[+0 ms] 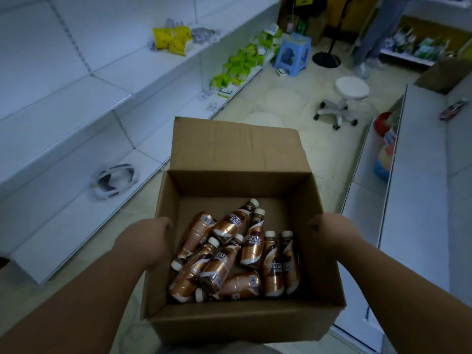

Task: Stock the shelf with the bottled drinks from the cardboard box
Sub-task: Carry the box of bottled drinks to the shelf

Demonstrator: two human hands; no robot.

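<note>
Shelf: long white metal shelf unit [76, 103] on the left, tiers mostly bare; yellow and green packs sit further along it.
Box: open brown cardboard box [237, 325], carried in front of the body, far flap raised.
Bottles: copper-brown bottled drinks with white caps [229, 254], heaped on their sides on the box floor.
Left hand [150, 233]: clasps the box's left wall.
Right hand [329, 227]: clasps the right wall.

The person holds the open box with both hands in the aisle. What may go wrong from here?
1. The bottles lie loose in a heap in the cardboard box; if it tilts, they may roll and shift the weight.
2. The left hand and right hand grip only the side walls, so the box might slip.
3. The white stool and blue stool stand in the aisle ahead, a possible trip hazard.
</note>
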